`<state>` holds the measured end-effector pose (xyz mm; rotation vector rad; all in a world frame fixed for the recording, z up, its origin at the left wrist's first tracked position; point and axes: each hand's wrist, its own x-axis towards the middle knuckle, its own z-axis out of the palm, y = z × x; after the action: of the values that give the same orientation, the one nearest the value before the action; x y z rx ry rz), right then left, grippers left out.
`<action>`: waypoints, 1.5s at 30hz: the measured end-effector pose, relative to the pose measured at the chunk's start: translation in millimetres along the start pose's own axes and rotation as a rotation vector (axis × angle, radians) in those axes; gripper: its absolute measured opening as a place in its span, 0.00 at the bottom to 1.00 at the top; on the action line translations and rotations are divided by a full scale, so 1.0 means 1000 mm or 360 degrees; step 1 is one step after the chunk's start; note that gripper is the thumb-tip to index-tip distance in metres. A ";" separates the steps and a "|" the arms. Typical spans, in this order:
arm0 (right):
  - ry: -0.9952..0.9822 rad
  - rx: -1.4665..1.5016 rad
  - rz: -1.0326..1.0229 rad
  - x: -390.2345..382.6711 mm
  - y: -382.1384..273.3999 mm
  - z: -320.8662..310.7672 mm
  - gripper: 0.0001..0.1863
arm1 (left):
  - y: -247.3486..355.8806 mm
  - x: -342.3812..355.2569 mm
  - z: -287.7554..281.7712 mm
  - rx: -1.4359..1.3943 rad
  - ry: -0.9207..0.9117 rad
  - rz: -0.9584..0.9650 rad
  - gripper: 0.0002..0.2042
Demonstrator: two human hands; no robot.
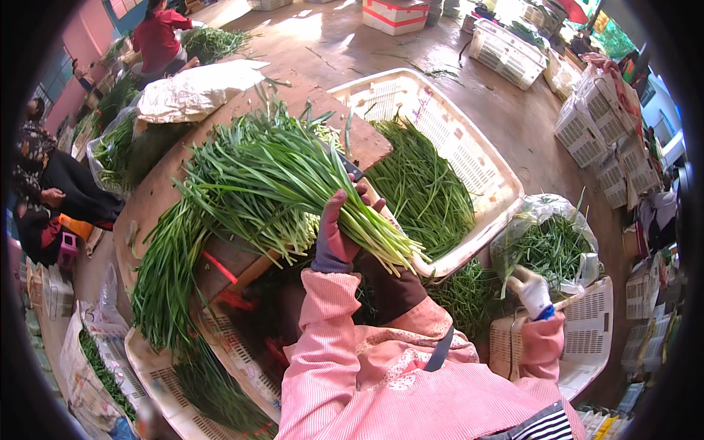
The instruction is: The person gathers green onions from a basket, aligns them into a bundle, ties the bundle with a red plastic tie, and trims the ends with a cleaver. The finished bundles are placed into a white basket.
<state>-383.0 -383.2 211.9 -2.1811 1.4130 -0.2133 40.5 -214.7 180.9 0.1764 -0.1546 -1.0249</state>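
At the far left of my view, a loose heap of garlic chives point(165, 271) droops over the edge of the work board, its narrow, strap-like leaves bending downward above a slotted white plastic crate point(155, 378). Behind it I see a crumpled, matte white sack point(194, 92) lying along the top of the brown, flat work board point(364, 139), whose surface looks stained and worn.

In the middle I have the bunch of garlic chives point(293, 172), raised above the board's near side and tilted. Its long axis runs diagonally: the flat, glossy green leaf tips fan out toward the upper left, while the smooth, pale, slender stems draw together and point to the lower right. The left hand point(336, 235), in a mauve knit glove, is closed around the stem section, thumb on the near side, fingers behind.

Just right of that, a long white crate point(477, 143) with perforated walls and a rounded rim holds more thin green stalks. Farther right, the right hand point(532, 290), in a white glove with a blue cuff, has bent fingers beside a wrinkled, clear plastic bag point(589, 269) of tangled greens; I cannot tell whether it grips anything.
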 end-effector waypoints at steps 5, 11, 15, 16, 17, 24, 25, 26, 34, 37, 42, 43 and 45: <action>-0.0074 0.0441 -0.1096 0.054 -0.150 0.050 0.50 | -0.031 0.000 0.039 0.0353 0.0163 0.0084 0.22; -0.0453 0.0614 -0.0894 0.070 -0.252 0.078 0.59 | -0.046 0.011 0.085 0.0709 0.0151 0.0158 0.21; -0.0250 0.0860 -0.1004 0.075 -0.262 0.084 0.46 | -0.030 0.019 0.115 0.0918 -0.0219 0.0324 0.22; -0.0265 0.0850 -0.0961 0.077 -0.265 0.084 0.43 | -0.013 0.028 0.123 0.0959 -0.0241 0.0276 0.21; -0.0334 0.1013 -0.1014 0.081 -0.271 0.086 0.38 | 0.005 0.037 0.131 0.1032 -0.0178 0.0199 0.21; -0.0508 0.0984 -0.1422 0.120 -0.332 0.103 0.40 | 0.121 0.076 0.172 0.1021 -0.0235 0.0376 0.28; -0.0538 0.1002 -0.1462 0.132 -0.341 0.109 0.37 | 0.128 0.081 0.172 0.1226 -0.0187 0.0505 0.28; -0.0569 0.1023 -0.1500 0.144 -0.349 0.115 0.34 | 0.134 0.086 0.170 0.1424 -0.0188 0.0636 0.28; -0.0643 0.0320 -0.1363 0.210 -0.376 0.177 0.31 | 0.161 0.122 0.093 0.1199 0.0028 0.0437 0.21; -0.0501 0.0650 -0.1454 0.211 -0.378 0.195 0.31 | 0.172 0.133 0.074 0.1028 0.0160 0.0470 0.23; -0.0762 0.0784 -0.1250 0.191 -0.388 0.184 0.29 | 0.198 0.136 0.083 0.0884 -0.0088 0.0262 0.19; -0.0914 0.0947 -0.1188 0.183 -0.389 0.175 0.27 | 0.204 0.135 0.083 0.0841 -0.0148 0.0195 0.18; -0.1244 0.1144 -0.0948 0.167 -0.390 0.158 0.25 | 0.218 0.134 0.072 0.0940 -0.0107 0.0223 0.17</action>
<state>66.6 -354.5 251.5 -1.6933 0.1802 -0.0428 275.4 -224.9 304.3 0.6582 -0.5241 -0.8228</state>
